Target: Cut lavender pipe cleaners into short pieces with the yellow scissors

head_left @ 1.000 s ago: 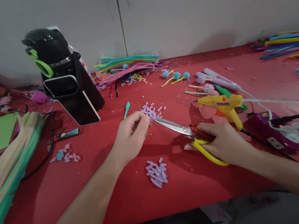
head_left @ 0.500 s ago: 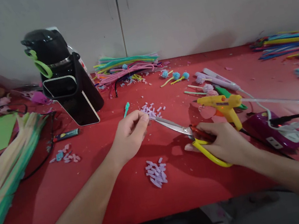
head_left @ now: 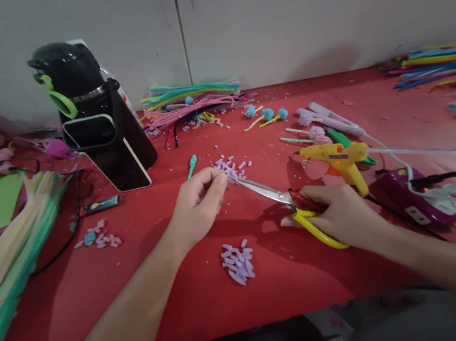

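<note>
My left hand (head_left: 198,204) is closed in a pinch over the red table (head_left: 179,296), its fingertips right at the tips of the scissor blades; what it pinches is too small to make out. My right hand (head_left: 342,215) grips the yellow and red handles of the scissors (head_left: 281,199), whose blades point left toward the left fingers. Behind the blade tips is a scatter of short purple pieces (head_left: 231,167). Another small heap of purple pieces (head_left: 239,262) lies nearer me, between my forearms.
A yellow glue gun (head_left: 341,161) stands just behind my right hand, with a purple power strip (head_left: 418,198) and cables to its right. A black flask in a holder (head_left: 90,118) stands back left. Pipe-cleaner bundles lie at left (head_left: 9,256), back centre (head_left: 193,100) and far right (head_left: 438,63).
Almost nothing has changed; both hands hold their places, with only a slight shift of the view.
</note>
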### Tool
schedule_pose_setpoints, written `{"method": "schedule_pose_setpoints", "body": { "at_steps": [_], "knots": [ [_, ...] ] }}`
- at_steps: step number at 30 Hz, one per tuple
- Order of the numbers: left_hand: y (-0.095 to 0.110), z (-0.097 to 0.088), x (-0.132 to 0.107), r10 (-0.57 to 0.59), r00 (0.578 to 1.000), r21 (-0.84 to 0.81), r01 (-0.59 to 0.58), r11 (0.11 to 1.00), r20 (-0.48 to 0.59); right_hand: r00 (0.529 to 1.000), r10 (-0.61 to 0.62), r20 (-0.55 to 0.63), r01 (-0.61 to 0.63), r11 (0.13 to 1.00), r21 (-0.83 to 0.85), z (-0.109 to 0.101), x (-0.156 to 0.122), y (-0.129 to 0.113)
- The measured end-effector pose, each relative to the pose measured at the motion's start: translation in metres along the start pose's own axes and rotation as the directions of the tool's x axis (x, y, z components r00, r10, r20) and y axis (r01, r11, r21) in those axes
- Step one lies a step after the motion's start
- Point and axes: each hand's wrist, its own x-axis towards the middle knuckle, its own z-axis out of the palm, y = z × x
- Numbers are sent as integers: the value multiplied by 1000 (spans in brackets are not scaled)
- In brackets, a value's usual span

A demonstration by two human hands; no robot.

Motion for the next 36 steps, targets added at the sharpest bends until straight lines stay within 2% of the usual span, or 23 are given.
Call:
{"method": "schedule_pose_setpoints", "body": {
  "at_steps": [15, 26, 36],
  "knots": [
    [1, -2, 0, -2, 1000, 4, 2, 1000, -3, 999, -46, 3, 46, 999, 19, -2, 1, -4],
    [0, -4, 1, 42, 999, 15, -42, 999, -5, 1000, -19, 19, 19, 1000, -18, -4, 1, -4],
    [2, -5, 1, 42, 999, 40, -42, 998, 2, 999, -3, 43, 2, 999, 33, -4, 1, -5]
  ]
}}
